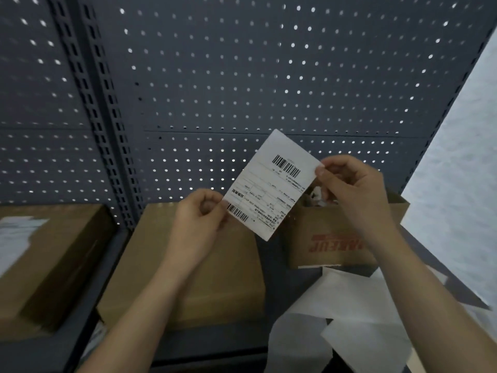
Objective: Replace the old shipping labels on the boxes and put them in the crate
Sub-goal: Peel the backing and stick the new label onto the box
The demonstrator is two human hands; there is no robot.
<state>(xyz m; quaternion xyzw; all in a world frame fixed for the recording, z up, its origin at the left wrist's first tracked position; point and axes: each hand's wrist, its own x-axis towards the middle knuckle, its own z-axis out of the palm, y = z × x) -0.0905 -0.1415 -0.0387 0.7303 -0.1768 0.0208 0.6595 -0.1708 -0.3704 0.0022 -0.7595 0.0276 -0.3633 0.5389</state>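
Observation:
A white shipping label [271, 184] with two barcodes is held up in the air, tilted, above the shelf. My left hand [200, 219] pinches its lower left corner. My right hand [352, 189] pinches its upper right corner. Under the label lies a plain brown cardboard box [215, 278], its top bare. To the right stands a small open cardboard box [330, 243] with red print on its front and crumpled paper inside. No crate is in view.
Another brown box [48, 259] with a white label [14, 235] on top lies on the left shelf. Loose strips of white backing paper [341, 316] hang at the lower right. A dark pegboard wall [242, 76] stands behind; an upright post [107, 130] divides the shelves.

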